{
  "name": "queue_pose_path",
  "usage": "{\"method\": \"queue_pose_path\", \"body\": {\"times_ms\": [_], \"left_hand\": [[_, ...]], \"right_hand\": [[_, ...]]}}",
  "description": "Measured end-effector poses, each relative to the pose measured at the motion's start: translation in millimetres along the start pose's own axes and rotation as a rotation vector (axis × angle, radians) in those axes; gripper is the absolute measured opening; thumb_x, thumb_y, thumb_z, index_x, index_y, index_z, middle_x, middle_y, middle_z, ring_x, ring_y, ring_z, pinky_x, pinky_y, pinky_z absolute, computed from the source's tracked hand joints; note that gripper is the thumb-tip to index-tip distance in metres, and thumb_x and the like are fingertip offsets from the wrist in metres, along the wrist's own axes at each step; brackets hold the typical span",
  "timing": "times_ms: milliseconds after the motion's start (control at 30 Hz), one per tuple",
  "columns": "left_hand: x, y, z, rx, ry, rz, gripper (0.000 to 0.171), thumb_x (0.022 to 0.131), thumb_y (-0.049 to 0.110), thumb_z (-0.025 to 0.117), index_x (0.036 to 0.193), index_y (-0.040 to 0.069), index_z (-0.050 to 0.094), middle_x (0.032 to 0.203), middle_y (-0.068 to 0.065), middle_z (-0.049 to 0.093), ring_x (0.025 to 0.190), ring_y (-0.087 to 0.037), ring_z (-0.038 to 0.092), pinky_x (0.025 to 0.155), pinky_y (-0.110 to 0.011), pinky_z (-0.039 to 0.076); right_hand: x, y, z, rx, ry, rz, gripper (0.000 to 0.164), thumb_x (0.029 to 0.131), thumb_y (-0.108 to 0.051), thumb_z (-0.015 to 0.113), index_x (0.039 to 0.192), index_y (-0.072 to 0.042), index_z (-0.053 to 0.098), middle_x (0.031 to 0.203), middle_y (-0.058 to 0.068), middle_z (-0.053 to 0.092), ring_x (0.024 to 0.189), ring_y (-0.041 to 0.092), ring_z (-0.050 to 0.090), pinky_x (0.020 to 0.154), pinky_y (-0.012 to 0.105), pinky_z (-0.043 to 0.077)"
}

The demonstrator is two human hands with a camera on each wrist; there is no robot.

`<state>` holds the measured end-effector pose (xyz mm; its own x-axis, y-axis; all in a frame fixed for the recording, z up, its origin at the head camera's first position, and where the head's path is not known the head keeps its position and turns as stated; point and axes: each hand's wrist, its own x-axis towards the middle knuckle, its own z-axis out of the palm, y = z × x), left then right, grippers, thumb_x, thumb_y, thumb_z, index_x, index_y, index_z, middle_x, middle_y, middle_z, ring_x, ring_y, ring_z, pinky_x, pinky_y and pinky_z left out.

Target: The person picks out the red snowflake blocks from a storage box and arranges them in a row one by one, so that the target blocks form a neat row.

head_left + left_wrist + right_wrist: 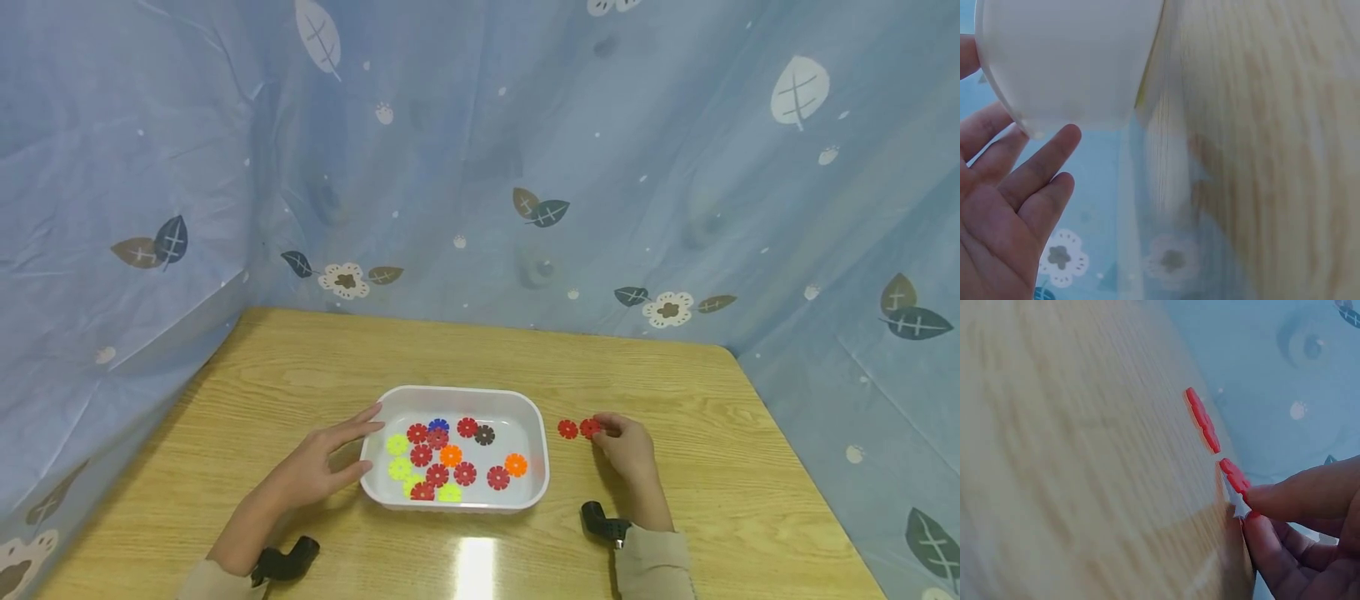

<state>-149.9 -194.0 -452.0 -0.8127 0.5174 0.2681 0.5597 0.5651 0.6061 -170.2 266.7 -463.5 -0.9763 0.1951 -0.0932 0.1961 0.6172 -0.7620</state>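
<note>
While the left hand [328, 460] lies with its fingers spread at the left end of the white tray [517, 421], thumb and fingers about the rim, the right hand [628, 452] pinches a red disc [587, 427] between thumb and forefinger. The pinched piece is on the right of the tray, at the table [637, 383], just beside a second red disc [567, 429]; whether it lies fully flat cannot be told. Within the tray, notched discs of red, yellow, blue, orange and dark brown lie loose, some overlapping. The step in hand appears to be the placing or adjusting of single red pieces in a row; the next move probably calls for a gentle release that leaves the neighbour undisturbed. No brand, label or writing can be read; the curtain [465, 125] bears only leaf, flower and paw motifs.
</note>
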Motion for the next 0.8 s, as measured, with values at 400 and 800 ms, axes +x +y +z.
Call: {"method": "queue_pose_path", "body": {"times_ms": [400, 800], "left_hand": [[1.7, 4.6, -2.2, 0.015, 0.004, -0.002, 0.049, 0.086, 0.022, 0.07, 0.132, 0.012, 0.056, 0.15, -0.006, 0.04, 0.132, -0.03, 0.043, 0.103, -0.049, 0.041], [0.5, 2.0, -1.4, -0.005, -0.007, -0.008, 0.048, 0.089, 0.027, 0.067, 0.133, 0.012, 0.055, 0.15, -0.005, 0.039, 0.133, -0.029, 0.042, 0.103, -0.048, 0.042]], "right_hand": [[-8.0, -17.2, -14.8, 0.057, -0.03, -0.11, 0.037, 0.093, -0.011, 0.06, 0.127, 0.002, 0.056, 0.122, 0.022, 0.061, 0.113, 0.034, 0.057, 0.091, 0.037, 0.052], [-22.3, -57.2, -1.8, 0.421, -0.287, -0.335, 0.04, 0.088, -0.005, 0.064, 0.124, 0.007, 0.055, 0.122, 0.02, 0.059, 0.108, 0.023, 0.06, 0.083, 0.022, 0.055]]}}
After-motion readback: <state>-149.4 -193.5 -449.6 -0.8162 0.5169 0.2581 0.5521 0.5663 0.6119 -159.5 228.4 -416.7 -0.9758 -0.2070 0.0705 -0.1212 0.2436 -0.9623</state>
